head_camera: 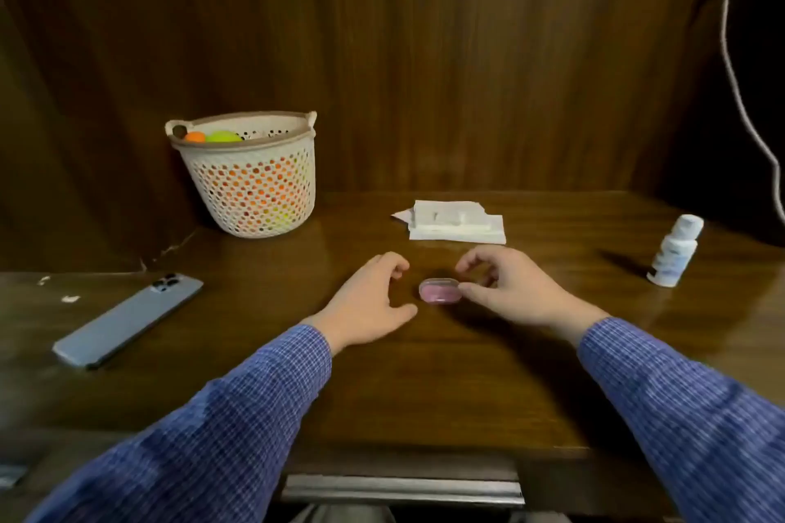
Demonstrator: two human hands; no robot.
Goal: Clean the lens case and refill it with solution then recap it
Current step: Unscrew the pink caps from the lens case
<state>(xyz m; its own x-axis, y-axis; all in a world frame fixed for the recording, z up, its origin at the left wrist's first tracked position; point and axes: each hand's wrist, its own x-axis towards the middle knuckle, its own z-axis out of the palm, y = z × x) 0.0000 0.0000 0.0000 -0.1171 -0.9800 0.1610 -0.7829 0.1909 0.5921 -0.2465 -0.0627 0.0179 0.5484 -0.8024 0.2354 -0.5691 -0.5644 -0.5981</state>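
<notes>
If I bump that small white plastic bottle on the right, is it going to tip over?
Probably. The small white plastic bottle stands upright, tall and narrow, so a knock near its cap likely topples it. Being round, it may then roll on the glossy wooden table.

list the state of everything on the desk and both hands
lens case: closed, flat on the desk, right thumb at its right edge
solution bottle: upright, capped, untouched
tissues: folded in a stack, unused
phone: face down, lying flat
basket: upright, holds coloured balls
left hand: open, resting on the desk beside the case
right hand: fingers curled open over the case, not yet gripping
</notes>
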